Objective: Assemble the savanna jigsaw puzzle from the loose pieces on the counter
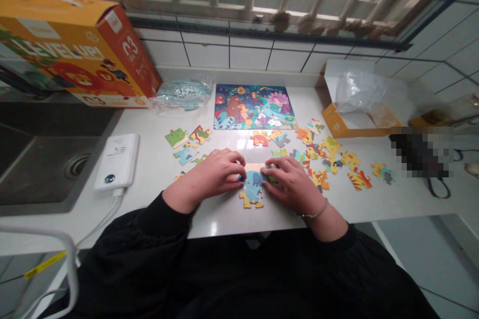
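Joined jigsaw puzzle pieces showing a blue elephant lie on the white counter in front of me. My left hand has its fingers curled at their left edge, thumb and fingertips pressed there. On the other side, my right hand is bent the same way, gripping the right edge; a bit of green shows under its fingers. Parts of the pieces are hidden beneath both hands. Loose puzzle pieces are scattered to the right, and a few more, including a green piece, lie to the left.
Behind the pieces is an assembled animal picture. An orange carton stands at the left by the sink, near a plastic bag and a white power bank with a cable. An open box sits back right.
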Demonstrator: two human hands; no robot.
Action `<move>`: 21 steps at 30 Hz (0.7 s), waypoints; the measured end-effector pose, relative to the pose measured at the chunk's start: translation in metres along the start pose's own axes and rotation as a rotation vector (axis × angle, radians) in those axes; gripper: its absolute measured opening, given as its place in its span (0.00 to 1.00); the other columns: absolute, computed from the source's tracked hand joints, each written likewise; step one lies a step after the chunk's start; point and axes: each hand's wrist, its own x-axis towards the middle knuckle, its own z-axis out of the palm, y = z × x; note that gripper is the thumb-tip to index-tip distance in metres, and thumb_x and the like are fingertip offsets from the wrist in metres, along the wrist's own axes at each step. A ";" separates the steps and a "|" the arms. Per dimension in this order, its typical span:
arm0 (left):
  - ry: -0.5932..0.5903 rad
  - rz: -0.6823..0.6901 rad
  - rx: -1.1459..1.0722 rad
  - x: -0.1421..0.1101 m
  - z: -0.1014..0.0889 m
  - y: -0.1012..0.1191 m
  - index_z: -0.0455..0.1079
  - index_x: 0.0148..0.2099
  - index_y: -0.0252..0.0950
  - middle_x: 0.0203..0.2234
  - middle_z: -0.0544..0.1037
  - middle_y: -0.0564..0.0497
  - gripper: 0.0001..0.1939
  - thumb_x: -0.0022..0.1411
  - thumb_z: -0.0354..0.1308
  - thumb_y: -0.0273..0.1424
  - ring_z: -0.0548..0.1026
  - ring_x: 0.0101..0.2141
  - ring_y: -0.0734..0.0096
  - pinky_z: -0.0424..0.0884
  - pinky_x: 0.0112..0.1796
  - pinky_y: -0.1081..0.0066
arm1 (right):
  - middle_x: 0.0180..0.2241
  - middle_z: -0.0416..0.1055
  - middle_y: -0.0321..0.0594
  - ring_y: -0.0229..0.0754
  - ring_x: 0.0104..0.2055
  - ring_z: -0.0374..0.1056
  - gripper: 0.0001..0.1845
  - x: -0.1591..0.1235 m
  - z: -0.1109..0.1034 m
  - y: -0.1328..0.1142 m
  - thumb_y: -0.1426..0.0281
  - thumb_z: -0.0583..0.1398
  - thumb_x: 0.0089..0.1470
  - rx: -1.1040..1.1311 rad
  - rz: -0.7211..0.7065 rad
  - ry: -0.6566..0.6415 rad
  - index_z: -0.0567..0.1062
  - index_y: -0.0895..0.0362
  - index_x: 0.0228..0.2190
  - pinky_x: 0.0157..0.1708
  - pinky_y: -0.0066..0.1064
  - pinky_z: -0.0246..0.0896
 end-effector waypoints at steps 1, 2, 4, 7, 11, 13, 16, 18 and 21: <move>0.004 -0.001 0.002 0.000 0.000 0.000 0.84 0.46 0.45 0.52 0.83 0.47 0.04 0.72 0.69 0.37 0.80 0.51 0.57 0.68 0.51 0.58 | 0.56 0.80 0.48 0.57 0.57 0.74 0.11 0.000 0.000 0.000 0.64 0.67 0.70 -0.004 0.000 0.000 0.83 0.50 0.52 0.59 0.55 0.73; 0.007 -0.001 0.003 0.000 0.000 0.001 0.84 0.46 0.45 0.52 0.83 0.47 0.04 0.72 0.69 0.37 0.80 0.51 0.57 0.68 0.51 0.59 | 0.56 0.80 0.48 0.57 0.57 0.74 0.11 -0.001 0.000 0.000 0.63 0.66 0.70 -0.008 -0.003 0.001 0.83 0.50 0.51 0.59 0.55 0.73; 0.007 -0.003 0.003 0.000 0.000 0.001 0.84 0.46 0.45 0.52 0.83 0.47 0.03 0.72 0.70 0.36 0.80 0.50 0.57 0.68 0.51 0.59 | 0.57 0.79 0.49 0.57 0.58 0.74 0.12 0.000 -0.002 0.001 0.61 0.65 0.72 -0.026 -0.009 0.003 0.83 0.50 0.52 0.61 0.55 0.72; 0.004 -0.004 -0.005 0.000 -0.001 0.001 0.84 0.46 0.45 0.52 0.83 0.47 0.04 0.72 0.70 0.37 0.80 0.50 0.57 0.69 0.51 0.58 | 0.65 0.76 0.48 0.58 0.66 0.71 0.17 0.006 -0.004 0.002 0.58 0.62 0.75 -0.074 -0.011 0.002 0.81 0.49 0.58 0.69 0.59 0.65; 0.007 0.000 -0.002 0.000 0.000 0.000 0.85 0.46 0.46 0.52 0.83 0.47 0.04 0.72 0.69 0.37 0.80 0.51 0.57 0.69 0.52 0.58 | 0.77 0.63 0.48 0.61 0.79 0.58 0.30 0.030 -0.002 0.002 0.56 0.57 0.77 -0.162 0.035 -0.080 0.69 0.52 0.73 0.77 0.65 0.52; 0.006 -0.012 -0.002 0.000 0.001 -0.001 0.85 0.46 0.46 0.51 0.83 0.47 0.04 0.71 0.70 0.37 0.80 0.51 0.56 0.69 0.52 0.57 | 0.80 0.58 0.46 0.63 0.81 0.54 0.31 0.042 0.001 0.002 0.56 0.53 0.79 -0.196 0.070 -0.174 0.66 0.51 0.75 0.77 0.69 0.51; -0.009 -0.027 -0.011 -0.002 -0.001 -0.003 0.85 0.46 0.45 0.52 0.82 0.47 0.04 0.72 0.69 0.37 0.80 0.51 0.56 0.70 0.53 0.57 | 0.81 0.54 0.42 0.66 0.81 0.52 0.30 0.049 0.005 0.003 0.59 0.48 0.80 -0.216 0.116 -0.293 0.66 0.48 0.76 0.75 0.73 0.52; -0.016 -0.034 -0.012 -0.003 -0.003 -0.006 0.85 0.45 0.45 0.51 0.82 0.46 0.05 0.72 0.68 0.37 0.80 0.51 0.57 0.71 0.53 0.58 | 0.81 0.54 0.41 0.66 0.81 0.53 0.30 0.046 0.005 0.004 0.59 0.47 0.80 -0.222 0.157 -0.314 0.65 0.47 0.76 0.75 0.74 0.52; -0.010 -0.051 -0.008 -0.005 -0.009 -0.010 0.85 0.45 0.45 0.51 0.82 0.46 0.05 0.72 0.68 0.37 0.80 0.50 0.57 0.72 0.54 0.58 | 0.80 0.57 0.41 0.64 0.81 0.54 0.30 0.034 0.002 0.007 0.58 0.47 0.80 -0.230 0.218 -0.291 0.66 0.47 0.76 0.75 0.71 0.54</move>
